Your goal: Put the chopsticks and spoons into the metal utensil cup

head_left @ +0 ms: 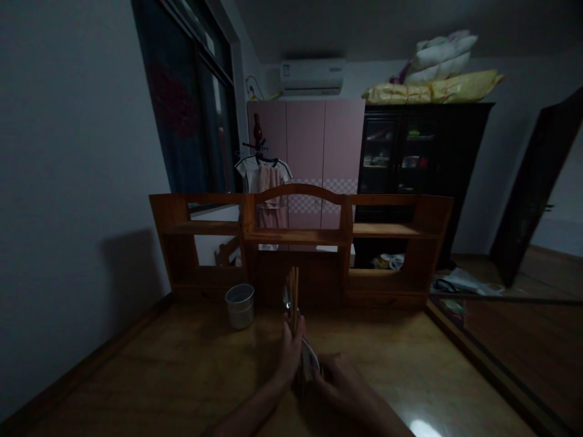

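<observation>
My left hand (290, 349) is wrapped around an upright bundle of wooden chopsticks (295, 291). A shiny metal spoon (286, 297) sticks up beside them, its bowl at the top. Just right of that hand, a pale, curved-edged piece (311, 355) stands against the lower part of the bundle; its kind is unclear in the dim light. My right hand (339, 376) is closed at this pale piece, its fingertips on the right edge and partly hidden. A grey metal cup-like container (240, 308) stands on the wooden tabletop (182, 364), left of both hands.
A wooden shelf unit (296, 237) runs along the table's far edge. A white wall (82, 182) borders the left side, and a raised wooden rim (483, 364) the right. Behind stand a pink wardrobe (305, 139) and a dark cabinet (423, 145).
</observation>
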### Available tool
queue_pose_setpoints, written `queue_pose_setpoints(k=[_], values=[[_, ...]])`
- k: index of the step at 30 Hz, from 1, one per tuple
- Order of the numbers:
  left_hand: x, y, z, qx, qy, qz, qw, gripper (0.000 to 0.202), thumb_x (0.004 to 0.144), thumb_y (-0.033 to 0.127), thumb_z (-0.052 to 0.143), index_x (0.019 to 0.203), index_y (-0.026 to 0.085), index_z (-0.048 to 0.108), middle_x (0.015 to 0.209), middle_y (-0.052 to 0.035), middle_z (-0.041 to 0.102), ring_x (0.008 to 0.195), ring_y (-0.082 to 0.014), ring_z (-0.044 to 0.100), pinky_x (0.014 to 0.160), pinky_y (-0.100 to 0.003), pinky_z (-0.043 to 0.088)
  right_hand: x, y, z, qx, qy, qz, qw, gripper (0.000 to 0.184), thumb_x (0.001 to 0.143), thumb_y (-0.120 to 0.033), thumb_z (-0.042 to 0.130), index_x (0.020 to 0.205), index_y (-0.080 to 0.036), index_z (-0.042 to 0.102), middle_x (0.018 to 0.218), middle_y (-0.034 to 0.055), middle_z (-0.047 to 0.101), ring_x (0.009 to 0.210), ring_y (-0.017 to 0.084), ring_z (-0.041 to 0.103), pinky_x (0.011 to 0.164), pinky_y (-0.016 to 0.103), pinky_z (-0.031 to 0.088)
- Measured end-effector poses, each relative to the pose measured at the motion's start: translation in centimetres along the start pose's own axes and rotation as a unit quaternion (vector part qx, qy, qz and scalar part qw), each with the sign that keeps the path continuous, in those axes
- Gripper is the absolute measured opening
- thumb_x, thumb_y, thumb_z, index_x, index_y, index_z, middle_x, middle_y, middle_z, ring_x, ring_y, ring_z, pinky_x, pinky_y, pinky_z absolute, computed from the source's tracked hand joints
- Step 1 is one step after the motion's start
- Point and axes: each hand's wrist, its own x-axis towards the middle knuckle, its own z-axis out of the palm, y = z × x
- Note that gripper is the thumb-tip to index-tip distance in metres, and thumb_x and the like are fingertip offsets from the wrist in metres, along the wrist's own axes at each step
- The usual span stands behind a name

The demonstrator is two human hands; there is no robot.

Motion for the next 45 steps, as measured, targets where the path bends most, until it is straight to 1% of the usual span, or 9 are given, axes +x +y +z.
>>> queue_pose_setpoints(k=[5, 8, 14, 20, 23, 28, 32, 36, 45], values=[[0.8, -0.8, -1.8, 0.015, -0.023, -0.023, 0.999, 0.059, 0.072, 0.068, 0.059, 0.104, 0.020, 0.046, 0.076, 0.0003, 0.058, 0.059, -0.0121, 0.057, 0.053, -0.021, 0.044, 0.4, 1.2, 0.7, -0.012, 0.029, -0.017, 0.999, 0.038, 0.094, -0.034, 0.038, 0.078, -0.014, 0.066, 0.066, 0.0025, 0.065, 0.056, 0.012, 0.057, 0.053, 0.021, 0.030], [0.8, -0.8, -2.2, 0.018, -0.058, -0.039, 0.997, 0.056, 0.074, 0.069, 0.057, 0.099, 0.020, 0.046, 0.073, 0.0009, 0.058, 0.058, -0.0115, 0.058, 0.054, -0.021, 0.046, 0.7, 1.7, 0.6, -0.028, 0.054, -0.008, 0.998, 0.037, 0.095, -0.032, 0.038, 0.073, -0.015, 0.063, 0.064, 0.0031, 0.064, 0.056, 0.013, 0.058, 0.053, 0.022, 0.030], [0.5, -0.5, -2.0, 0.010, -0.130, -0.104, 0.986, 0.057, 0.075, 0.069, 0.054, 0.104, 0.021, 0.042, 0.056, 0.0084, 0.049, 0.038, -0.0098, 0.049, 0.038, -0.019, 0.039, 1.1, 2.7, -0.6, -0.044, 0.109, 0.035, 0.992, 0.040, 0.097, -0.038, 0.034, 0.076, -0.017, 0.060, 0.068, 0.0050, 0.065, 0.060, 0.016, 0.060, 0.057, 0.025, 0.033], [0.7, -0.8, -2.1, -0.001, -0.148, -0.113, 0.983, 0.053, 0.072, 0.066, 0.061, 0.095, 0.020, 0.045, 0.061, 0.0080, 0.050, 0.034, -0.0041, 0.041, 0.034, -0.016, 0.031, 1.3, 3.5, -1.0, -0.014, 0.171, 0.065, 0.983, 0.038, 0.097, -0.042, 0.036, 0.082, -0.019, 0.061, 0.070, 0.0047, 0.066, 0.062, 0.018, 0.060, 0.058, 0.026, 0.036], [0.8, -1.0, -2.2, 0.000, -0.151, -0.116, 0.982, 0.051, 0.073, 0.064, 0.062, 0.087, 0.018, 0.047, 0.061, 0.0056, 0.052, 0.034, -0.0033, 0.038, 0.033, -0.017, 0.031, 1.3, 3.5, -0.8, 0.020, 0.174, 0.089, 0.981, 0.039, 0.096, -0.045, 0.036, 0.083, -0.019, 0.062, 0.071, 0.0044, 0.066, 0.062, 0.018, 0.059, 0.058, 0.026, 0.036], [0.8, -0.9, -2.3, -0.002, -0.192, -0.122, 0.974, 0.050, 0.074, 0.064, 0.061, 0.089, 0.017, 0.052, 0.062, 0.0044, 0.054, 0.033, -0.0025, 0.034, 0.032, -0.017, 0.027, 1.4, 3.8, -1.0, 0.120, 0.185, 0.108, 0.969, 0.042, 0.094, -0.051, 0.039, 0.083, -0.018, 0.063, 0.075, 0.0047, 0.065, 0.069, 0.018, 0.059, 0.062, 0.025, 0.041], [0.5, -0.8, -2.3, 0.001, -0.216, -0.147, 0.965, 0.049, 0.071, 0.061, 0.065, 0.089, 0.017, 0.053, 0.068, 0.0037, 0.054, 0.035, -0.0005, 0.029, 0.031, -0.014, 0.020, 1.8, 5.2, -1.3, 0.160, 0.206, 0.131, 0.956, 0.046, 0.089, -0.056, 0.045, 0.076, -0.016, 0.063, 0.068, 0.0028, 0.060, 0.063, 0.016, 0.054, 0.055, 0.024, 0.039], [0.2, -0.9, -2.2, -0.009, -0.261, -0.140, 0.955, 0.048, 0.072, 0.057, 0.066, 0.093, 0.016, 0.051, 0.077, 0.0002, 0.058, 0.038, -0.0002, 0.031, 0.032, -0.013, 0.023, 2.1, 6.2, -1.4, 0.202, 0.201, 0.164, 0.944, 0.048, 0.085, -0.058, 0.049, 0.078, -0.014, 0.066, 0.063, 0.0013, 0.057, 0.057, 0.015, 0.050, 0.050, 0.023, 0.036], [-0.3, -0.2, -2.0, -0.004, -0.280, -0.130, 0.951, 0.044, 0.077, 0.055, 0.060, 0.097, 0.018, 0.050, 0.083, -0.0032, 0.064, 0.037, -0.0009, 0.036, 0.033, -0.013, 0.024, 1.9, 6.5, -1.5, 0.226, 0.198, 0.149, 0.942, 0.049, 0.085, -0.059, 0.051, 0.089, -0.013, 0.068, 0.066, 0.0018, 0.058, 0.057, 0.015, 0.050, 0.050, 0.023, 0.036]])
